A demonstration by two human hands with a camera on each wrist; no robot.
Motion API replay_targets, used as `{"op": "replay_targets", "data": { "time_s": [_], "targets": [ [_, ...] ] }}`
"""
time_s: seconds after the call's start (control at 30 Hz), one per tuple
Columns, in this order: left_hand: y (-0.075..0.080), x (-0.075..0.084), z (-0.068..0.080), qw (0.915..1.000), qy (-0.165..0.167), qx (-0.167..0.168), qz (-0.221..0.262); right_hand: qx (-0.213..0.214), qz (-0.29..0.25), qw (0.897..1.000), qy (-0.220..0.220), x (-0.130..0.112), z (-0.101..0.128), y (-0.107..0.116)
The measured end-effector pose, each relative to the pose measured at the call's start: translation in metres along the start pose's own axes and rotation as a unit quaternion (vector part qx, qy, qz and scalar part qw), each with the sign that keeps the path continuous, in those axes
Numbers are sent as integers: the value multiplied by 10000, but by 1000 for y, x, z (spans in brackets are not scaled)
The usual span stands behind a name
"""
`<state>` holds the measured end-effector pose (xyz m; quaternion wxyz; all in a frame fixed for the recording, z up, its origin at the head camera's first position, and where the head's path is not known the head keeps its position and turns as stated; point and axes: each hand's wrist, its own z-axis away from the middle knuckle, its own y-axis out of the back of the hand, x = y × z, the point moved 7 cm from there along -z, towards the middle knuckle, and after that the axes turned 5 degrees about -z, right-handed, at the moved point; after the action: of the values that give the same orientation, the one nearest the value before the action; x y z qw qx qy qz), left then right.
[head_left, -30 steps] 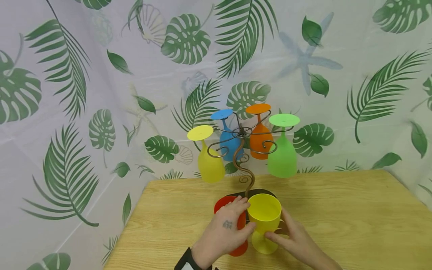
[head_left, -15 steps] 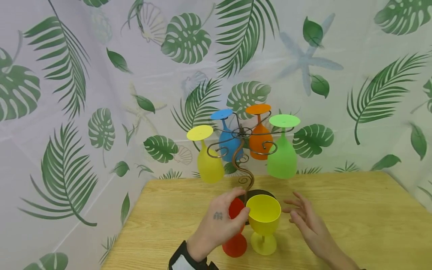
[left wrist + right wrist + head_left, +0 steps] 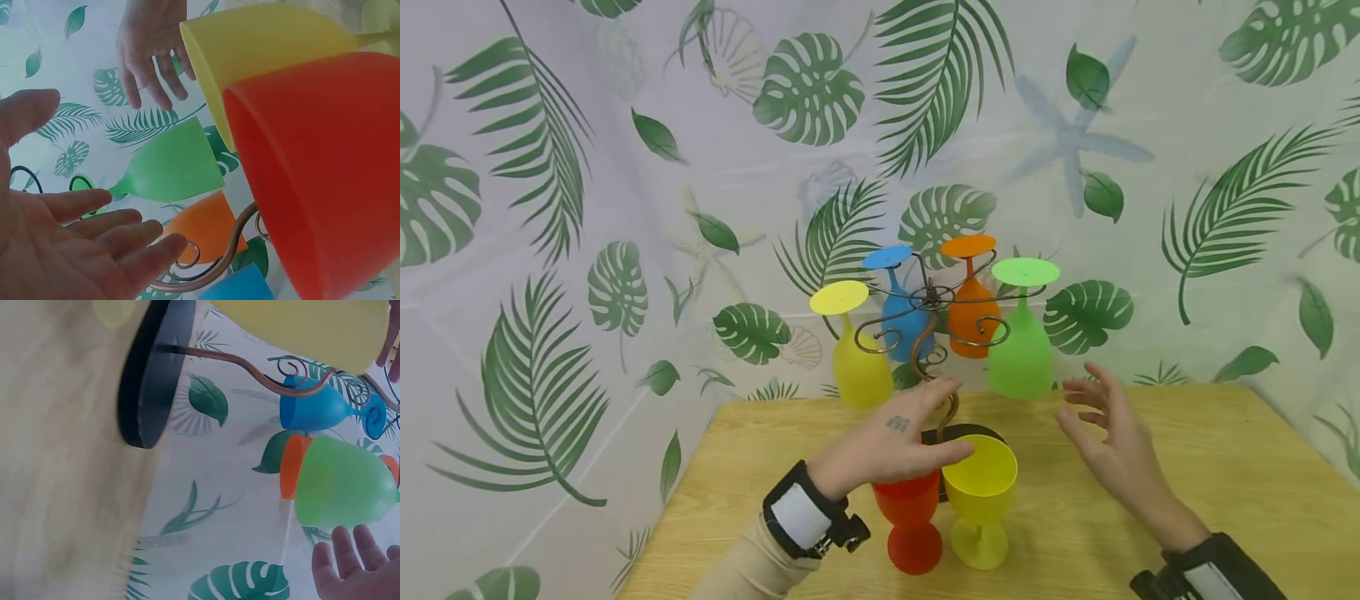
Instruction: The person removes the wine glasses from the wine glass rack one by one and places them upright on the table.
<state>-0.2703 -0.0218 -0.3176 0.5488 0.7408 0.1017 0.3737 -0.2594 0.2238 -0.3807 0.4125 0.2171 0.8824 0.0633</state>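
**A:** Where are your hands?

**B:** My left hand (image 3: pixel 891 446) lies flat over the mouth of the red plastic goblet (image 3: pixel 912 515), fingers straight and spread, gripping nothing; the fingertips reach toward the rim of the yellow plastic goblet (image 3: pixel 980 500) just beside it. My right hand (image 3: pixel 1108 437) hovers in the air to the right, fingers loose and apart, holding nothing.

**A:** And the goblets themselves?

**B:** Both stand upright on the pale wooden table (image 3: pixel 1187 475), side by side. Whether their bowls touch I cannot tell. Right behind them is the black round base (image 3: pixel 958 435) of the curly brown wire rack (image 3: pixel 934 333).

**A:** What hangs up there?

**B:** Four goblets, upside down by their feet: a yellow hanging goblet (image 3: pixel 859 358), a blue hanging goblet (image 3: pixel 904 317), an orange hanging goblet (image 3: pixel 972 308) and a green hanging goblet (image 3: pixel 1019 350). Behind all of it is the leaf-print curtain (image 3: pixel 625 167).

**A:** What worries you?

**B:** I'd judge the standing pair top-heavy on narrow feet. A sideways nudge from my flat palm could tip the red one into the yellow one. My right hand is near the green hanging goblet, too; brushing it could set it swinging or slip it off its hook.
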Motion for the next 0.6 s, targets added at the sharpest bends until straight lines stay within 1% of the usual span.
{"op": "replay_targets", "data": {
  "time_s": [0.1,0.27,0.37,0.5,0.6],
  "targets": [
    [0,3,-9,9998,-24,-169,130,-225,114,9993,-280,-1,-11,0],
    [-3,7,-25,9990,-2,-395,189,-590,91,9958,-700,-3,-32,-5],
    [-4,8,-35,9984,78,-448,324,-658,208,9950,-717,-5,-42,-7],
    [-6,10,-49,9980,149,-405,461,-720,333,9945,-679,-4,-51,-12],
    [-9,10,-57,9981,324,-371,373,-733,256,9945,-700,-1,-55,-16]
  ]
}}
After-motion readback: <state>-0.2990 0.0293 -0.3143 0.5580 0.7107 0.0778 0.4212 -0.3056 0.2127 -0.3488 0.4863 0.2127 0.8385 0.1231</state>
